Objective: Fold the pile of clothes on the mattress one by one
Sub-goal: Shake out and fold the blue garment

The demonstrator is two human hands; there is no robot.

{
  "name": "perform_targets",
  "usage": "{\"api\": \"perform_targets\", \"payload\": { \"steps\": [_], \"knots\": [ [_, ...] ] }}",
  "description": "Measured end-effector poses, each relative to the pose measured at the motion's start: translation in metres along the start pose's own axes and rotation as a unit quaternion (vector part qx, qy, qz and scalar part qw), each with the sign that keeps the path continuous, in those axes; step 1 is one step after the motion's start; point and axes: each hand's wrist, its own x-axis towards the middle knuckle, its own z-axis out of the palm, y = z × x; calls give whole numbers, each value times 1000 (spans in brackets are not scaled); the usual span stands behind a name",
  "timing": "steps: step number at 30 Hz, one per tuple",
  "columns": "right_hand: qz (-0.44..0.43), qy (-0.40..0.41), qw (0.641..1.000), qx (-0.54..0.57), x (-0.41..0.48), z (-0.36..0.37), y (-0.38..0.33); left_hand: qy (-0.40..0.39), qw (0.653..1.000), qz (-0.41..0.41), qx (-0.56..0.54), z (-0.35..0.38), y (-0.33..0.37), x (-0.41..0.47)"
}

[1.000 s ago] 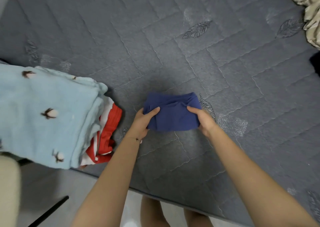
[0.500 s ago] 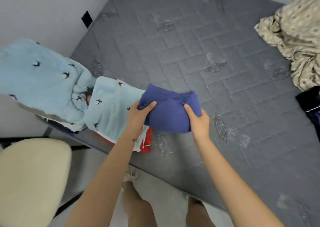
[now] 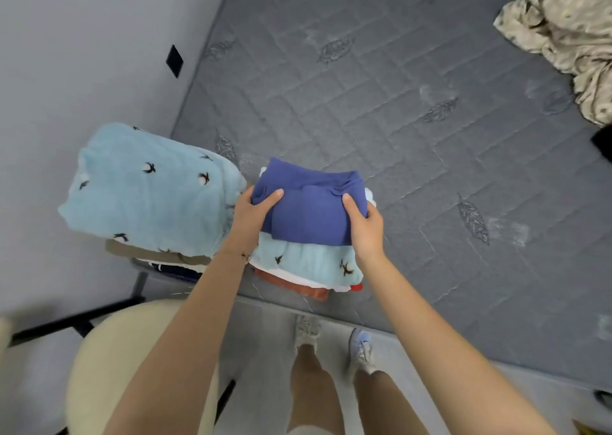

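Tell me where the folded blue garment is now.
Head view, centre-left: the blue garment sits atop the light-blue folded piece near the mattress edge, gripped by left hand and right hand.

I see soft, even, cool light with no clear source and no glare. My left hand (image 3: 253, 216) and right hand (image 3: 364, 227) are fairly sharp and cast only faint shadows on the cloth beneath. Toward the frame edges, well away from both hands, detail smears and straight lines bow from the wide lens.
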Motion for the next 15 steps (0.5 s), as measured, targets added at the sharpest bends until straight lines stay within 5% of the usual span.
{"api": "perform_targets", "payload": {
  "steps": [15],
  "knots": [
    [22, 32, 982, -186, 26, -13, 36, 54, 966, 19, 251, 5, -23, 14]
  ]
}}
